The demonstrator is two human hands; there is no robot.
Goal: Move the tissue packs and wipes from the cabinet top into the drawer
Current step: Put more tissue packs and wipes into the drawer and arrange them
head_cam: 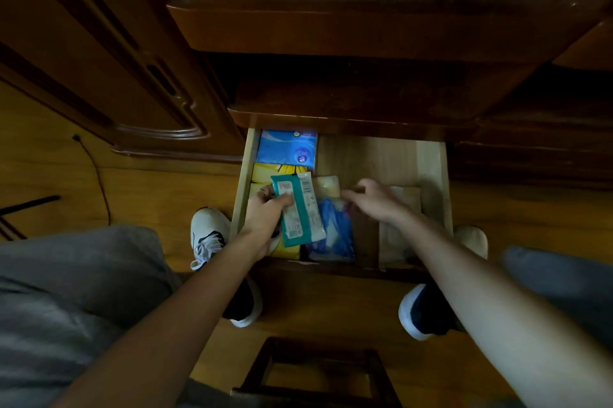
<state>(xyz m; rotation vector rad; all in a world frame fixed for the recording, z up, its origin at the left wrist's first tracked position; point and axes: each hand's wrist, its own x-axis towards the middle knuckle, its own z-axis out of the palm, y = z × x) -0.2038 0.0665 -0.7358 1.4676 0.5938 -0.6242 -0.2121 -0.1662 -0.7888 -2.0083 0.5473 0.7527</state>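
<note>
Over the open drawer point(431, 175), both bare forearms extended forward and down from the lower corners of the view. Left hand point(265, 212) low over the left side of the drawer, palm down, fingers point(263, 192) and thumb closed on one teal wipes pack point(298, 208); pack tilted, printed label side up, long edge running front to back, held above the yellow pack point(265, 175). Right hand point(371, 198) near the drawer's middle, wrist angled leftward, fingers curled narrow with tips at a pale small packet point(326, 185); whether pinched or only touching, cannot tell.

Inside the drawer, counted: one light-blue tissue pack point(287, 150) in the back left corner; one yellow pack just in front of it; one teal wipes pack in the left hand; one pale packet; one bag of blue contents point(335, 228) at the front, beside the wipes pack. Right half of the drawer floor mostly bare wood.

On the floor: two shoes point(207, 231) at the drawer's front corners.
</note>
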